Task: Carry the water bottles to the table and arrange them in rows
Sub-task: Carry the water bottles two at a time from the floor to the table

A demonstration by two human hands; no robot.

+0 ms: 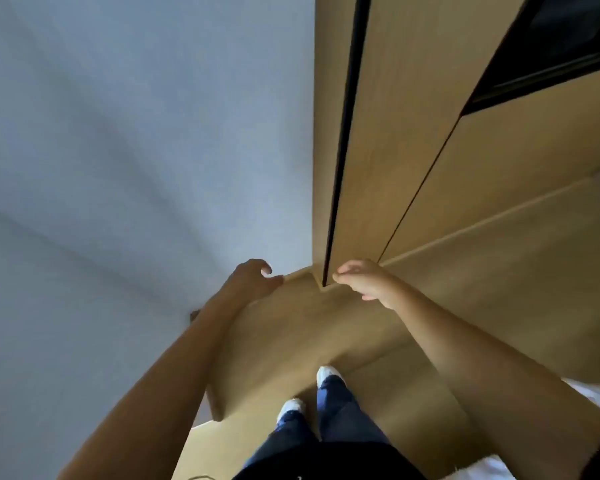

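Observation:
No water bottle and no table show in the head view. My left hand reaches forward at mid-frame with loosely curled fingers and holds nothing. My right hand reaches out beside it, fingers relaxed and empty, near the foot of a wooden cabinet. Both arms stretch out in front of me over a wooden floor. My legs in blue trousers and white shoes appear below.
A plain grey-white wall fills the left half. The cabinet has a dark vertical gap between its panels and a dark opening at the upper right. A white object sits at the right edge.

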